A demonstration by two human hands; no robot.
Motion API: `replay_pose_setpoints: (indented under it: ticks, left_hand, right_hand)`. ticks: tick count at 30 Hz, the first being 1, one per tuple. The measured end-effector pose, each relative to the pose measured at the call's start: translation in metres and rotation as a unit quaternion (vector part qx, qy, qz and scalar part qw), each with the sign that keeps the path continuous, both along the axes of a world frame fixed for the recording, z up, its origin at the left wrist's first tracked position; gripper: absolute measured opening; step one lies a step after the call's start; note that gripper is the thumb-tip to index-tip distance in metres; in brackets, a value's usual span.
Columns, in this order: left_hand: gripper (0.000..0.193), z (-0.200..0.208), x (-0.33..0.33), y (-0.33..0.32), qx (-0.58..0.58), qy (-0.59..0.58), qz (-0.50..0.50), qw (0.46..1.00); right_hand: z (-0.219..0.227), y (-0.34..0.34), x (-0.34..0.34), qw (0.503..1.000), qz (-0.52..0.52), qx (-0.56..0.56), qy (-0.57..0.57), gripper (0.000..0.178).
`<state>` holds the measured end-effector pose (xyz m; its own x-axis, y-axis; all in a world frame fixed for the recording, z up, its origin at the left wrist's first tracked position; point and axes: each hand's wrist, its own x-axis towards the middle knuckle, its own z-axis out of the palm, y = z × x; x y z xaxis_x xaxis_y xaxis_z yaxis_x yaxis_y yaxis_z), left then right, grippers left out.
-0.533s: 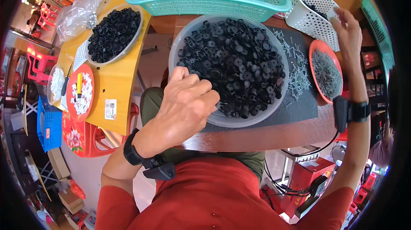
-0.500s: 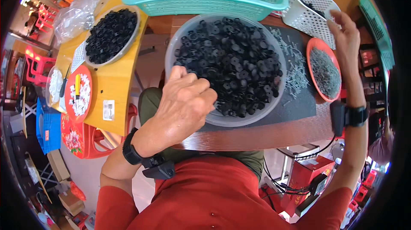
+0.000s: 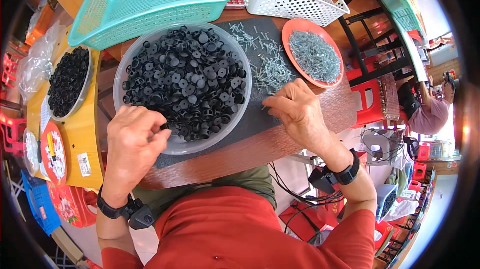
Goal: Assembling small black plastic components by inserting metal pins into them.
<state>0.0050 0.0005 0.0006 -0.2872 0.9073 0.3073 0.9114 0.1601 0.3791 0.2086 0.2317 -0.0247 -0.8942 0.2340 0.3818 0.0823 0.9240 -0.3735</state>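
Note:
A wide translucent bowl (image 3: 246, 85) full of small black plastic parts (image 3: 187, 76) stands in front of me. At its near left rim is my left hand (image 3: 132, 141), thumb and forefinger closed on a small black plastic part (image 3: 164, 127), mostly hidden by the fingers. To the right of the bowl, over a dark mat (image 3: 250, 121), my right hand (image 3: 300, 114) is pinched shut. A thin silvery screw tip shows at its fingertips, just nearer me than a scatter of loose screws (image 3: 272, 71). An orange-red plate (image 3: 287, 34) heaped with more screws lies beyond that hand.
Behind the bowl stands a turquoise basket (image 3: 150, 16), beside a white perforated basket (image 3: 285, 6) with black parts inside. On a yellow table (image 3: 107, 139) at left are another bowl of black parts (image 3: 67, 81) and a plate of white pieces (image 3: 59, 151). Cables (image 3: 310, 201) hang below the table edge.
My right hand has come from beside the white basket down to the mat near the loose screws. My left hand remains at the bowl's near left rim. The view has swung right.

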Motion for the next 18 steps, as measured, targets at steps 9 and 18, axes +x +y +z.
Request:
replay_pose_setpoints:
  ticks: [9,18]
  left_hand:
    - [0.018,0.002,0.015,-0.005,0.145,-0.668,0.054,0.728]
    - [0.022,-0.007,0.022,-0.013,0.202,-0.63,0.028,0.749]
  right_hand:
    - [-0.006,0.001,-0.008,0.996,0.025,0.089,-0.009,0.02]
    - [0.029,-0.047,-0.029,0.996,0.034,-0.034,0.077,0.018]
